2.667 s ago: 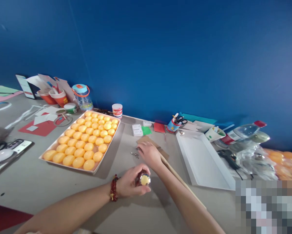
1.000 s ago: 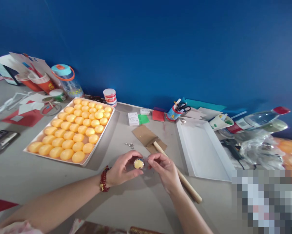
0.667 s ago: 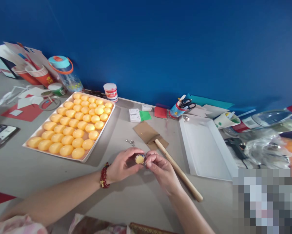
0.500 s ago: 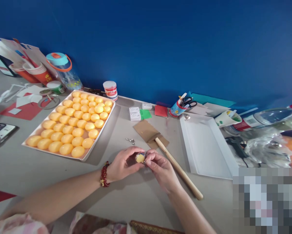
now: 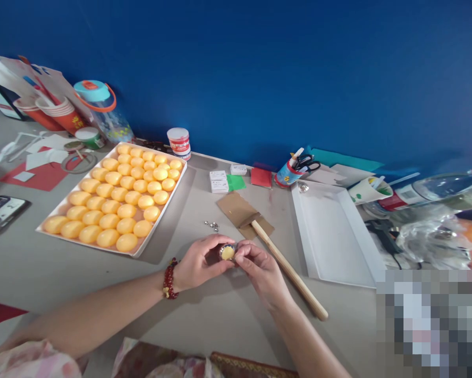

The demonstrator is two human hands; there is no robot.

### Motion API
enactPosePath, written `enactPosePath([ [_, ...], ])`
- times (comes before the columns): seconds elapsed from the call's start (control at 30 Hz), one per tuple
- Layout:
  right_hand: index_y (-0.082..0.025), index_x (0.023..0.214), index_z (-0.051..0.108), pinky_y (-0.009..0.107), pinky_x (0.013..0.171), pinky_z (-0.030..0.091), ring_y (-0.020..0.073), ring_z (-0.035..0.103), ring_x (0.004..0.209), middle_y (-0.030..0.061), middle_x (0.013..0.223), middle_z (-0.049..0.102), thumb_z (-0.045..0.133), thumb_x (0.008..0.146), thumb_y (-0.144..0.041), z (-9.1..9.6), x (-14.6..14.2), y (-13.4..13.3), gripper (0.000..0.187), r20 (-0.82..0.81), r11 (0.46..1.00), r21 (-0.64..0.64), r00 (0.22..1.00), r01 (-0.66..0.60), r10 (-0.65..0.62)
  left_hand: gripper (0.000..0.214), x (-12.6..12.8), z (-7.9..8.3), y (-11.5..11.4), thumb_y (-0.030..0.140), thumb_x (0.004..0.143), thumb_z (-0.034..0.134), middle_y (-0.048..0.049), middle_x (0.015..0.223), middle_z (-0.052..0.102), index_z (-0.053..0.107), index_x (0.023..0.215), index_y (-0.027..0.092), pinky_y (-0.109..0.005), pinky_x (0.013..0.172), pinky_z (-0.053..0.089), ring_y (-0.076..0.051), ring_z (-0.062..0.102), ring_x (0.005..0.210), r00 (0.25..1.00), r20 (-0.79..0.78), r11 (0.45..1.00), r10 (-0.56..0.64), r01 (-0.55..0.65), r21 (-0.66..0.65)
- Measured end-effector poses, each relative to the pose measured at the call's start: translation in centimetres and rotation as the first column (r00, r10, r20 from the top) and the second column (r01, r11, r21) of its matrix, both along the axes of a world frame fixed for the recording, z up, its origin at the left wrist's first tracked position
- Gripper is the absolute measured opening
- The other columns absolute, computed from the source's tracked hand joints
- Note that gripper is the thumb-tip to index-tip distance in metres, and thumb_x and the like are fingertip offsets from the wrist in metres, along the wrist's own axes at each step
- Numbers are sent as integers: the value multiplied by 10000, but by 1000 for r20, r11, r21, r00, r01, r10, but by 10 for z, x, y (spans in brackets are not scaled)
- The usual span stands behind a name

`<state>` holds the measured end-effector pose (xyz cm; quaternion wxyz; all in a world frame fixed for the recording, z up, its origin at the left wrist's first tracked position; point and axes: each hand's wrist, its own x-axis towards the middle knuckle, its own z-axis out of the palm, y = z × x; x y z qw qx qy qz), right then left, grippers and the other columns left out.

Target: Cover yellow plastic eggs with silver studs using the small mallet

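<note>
Between my fingers is a small round piece with a silvery rim and a yellow face (image 5: 228,253). My left hand (image 5: 199,265) grips it from the left, thumb below and fingers above. On its right edge my right hand (image 5: 261,270) is closed in a pinch; whatever small thing lies between those fingertips is hidden. Just beyond my hands lie several tiny silvery beads or bells (image 5: 212,226). A wooden stick (image 5: 289,270), its far end on a folded brown paper piece (image 5: 236,207), lies at an angle beside my right hand.
At left stands a shallow box of orange balls (image 5: 119,195). A white tray (image 5: 334,236) lies at right, near a glue gun (image 5: 383,236) and a plastic bottle (image 5: 417,191). Small white boxes (image 5: 219,182) and a cup with scissors (image 5: 286,174) stand along the blue wall.
The camera view has shifted very slightly. Both hands keep the round piece in nearly the same place.
</note>
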<state>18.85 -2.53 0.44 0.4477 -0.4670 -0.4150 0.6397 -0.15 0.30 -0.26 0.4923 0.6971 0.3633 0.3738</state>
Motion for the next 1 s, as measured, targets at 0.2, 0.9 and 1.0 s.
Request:
enactPosePath([
  [0.2,-205,778,649,286,740,449,181,540,837,31,905,549,743,804,-450,1,0,0,264,36,1000,4,999,-9,9,354,0,0,0,251,834,700,-93,1133,702,609,1169,180,-305,865,536,-205,667,1000,1000,-7,1000,8,-7,26],
  [0.9,-198,782,660,290,761,436,182,531,845,29,899,543,726,833,-413,3,0,0,231,-25,999,-17,999,-28,28,334,1,5,1,274,841,694,-76,1105,715,619,1154,187,-272,827,544,-190,681,959,1000,-10,1000,-3,4,17],
  [1.0,-198,791,660,289,768,438,180,535,847,28,899,547,723,837,-411,2,0,0,227,-22,999,-15,999,-33,33,335,1,5,1,275,838,698,-81,1106,714,619,1150,183,-277,833,542,-193,679,962,1000,-13,1000,0,1,18],
])
